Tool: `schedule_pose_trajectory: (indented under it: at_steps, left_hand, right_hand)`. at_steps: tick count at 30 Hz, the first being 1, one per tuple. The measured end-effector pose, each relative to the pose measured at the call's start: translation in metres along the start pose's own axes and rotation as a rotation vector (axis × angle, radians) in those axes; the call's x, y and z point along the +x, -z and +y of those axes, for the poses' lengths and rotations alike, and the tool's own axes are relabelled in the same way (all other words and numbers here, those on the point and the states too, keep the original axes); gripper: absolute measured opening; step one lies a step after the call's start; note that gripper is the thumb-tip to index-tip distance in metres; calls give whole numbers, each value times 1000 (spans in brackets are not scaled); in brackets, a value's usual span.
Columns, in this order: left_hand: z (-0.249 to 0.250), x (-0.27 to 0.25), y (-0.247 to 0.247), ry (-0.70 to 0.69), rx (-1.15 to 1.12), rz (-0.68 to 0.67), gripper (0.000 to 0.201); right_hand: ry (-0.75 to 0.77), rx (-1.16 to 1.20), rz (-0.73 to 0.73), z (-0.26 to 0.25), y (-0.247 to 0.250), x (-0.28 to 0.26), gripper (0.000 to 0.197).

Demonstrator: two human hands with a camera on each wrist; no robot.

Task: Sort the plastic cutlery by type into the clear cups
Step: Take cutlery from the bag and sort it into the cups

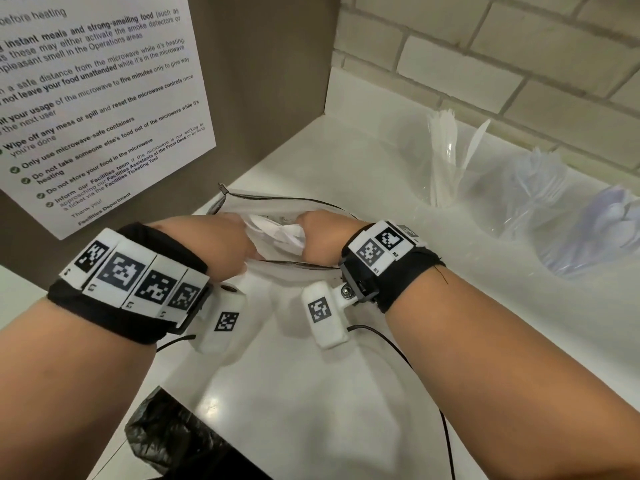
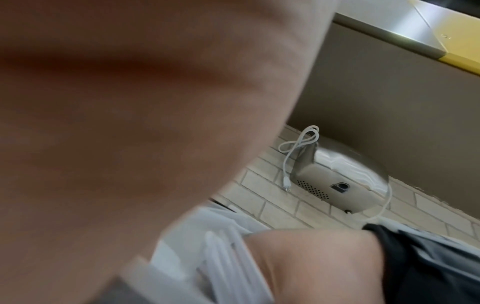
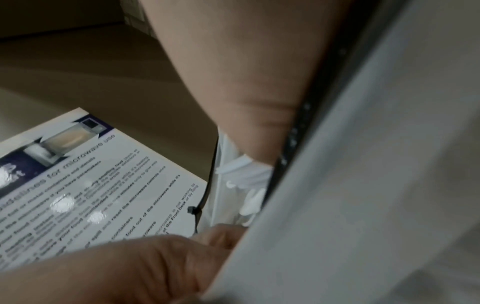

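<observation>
A white zip pouch (image 1: 277, 202) lies open on the white counter (image 1: 311, 393), with a bundle of white plastic cutlery (image 1: 280, 233) showing in its mouth. My left hand (image 1: 235, 247) reaches in from the left, and its fingers (image 3: 221, 236) grip the pouch's near edge. My right hand (image 1: 317, 233) is curled round the cutlery, its fingertips hidden inside. The cutlery handles (image 2: 228, 261) lie beside my right hand (image 2: 311, 257). To the right stand three clear cups: one with knives (image 1: 443, 161), one with forks (image 1: 533, 188) and one with spoons (image 1: 609, 223).
A laminated microwave notice (image 1: 97, 98) hangs on the brown panel at the left. A tiled wall (image 1: 519, 57) runs behind the cups. A black bin bag (image 1: 173, 441) sits below the counter's front edge. Thin black cables (image 1: 398, 351) trail from my wrists.
</observation>
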State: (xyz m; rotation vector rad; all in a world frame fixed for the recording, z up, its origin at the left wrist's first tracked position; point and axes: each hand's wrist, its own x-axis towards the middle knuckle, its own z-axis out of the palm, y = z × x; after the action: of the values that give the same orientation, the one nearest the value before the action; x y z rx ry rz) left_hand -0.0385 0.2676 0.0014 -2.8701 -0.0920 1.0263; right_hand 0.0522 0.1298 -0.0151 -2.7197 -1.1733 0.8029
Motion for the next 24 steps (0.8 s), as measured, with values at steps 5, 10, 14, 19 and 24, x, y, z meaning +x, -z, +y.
schedule_pose_trajectory:
  at_steps: [5,10,14,19,24]
  left_hand:
    - [-14,7,-7,-26,-41,77,59]
    - [-26,9,-1,-64,-73,97,45]
    - [-28,8,4,-99,-112,125,46]
    - [-7,3,4,-129,-258,57,61]
    - [7,4,13,35,-175,76,42]
  right_hand:
    - [109,165,77,7,8,-9,34]
    - [197,223,93,11,11,-11,31]
    - [296,490,248,14,8,-7,37]
    - [316,1120,407,14,8,-3,35]
    - [331,1304,645,5,25,-9,30]
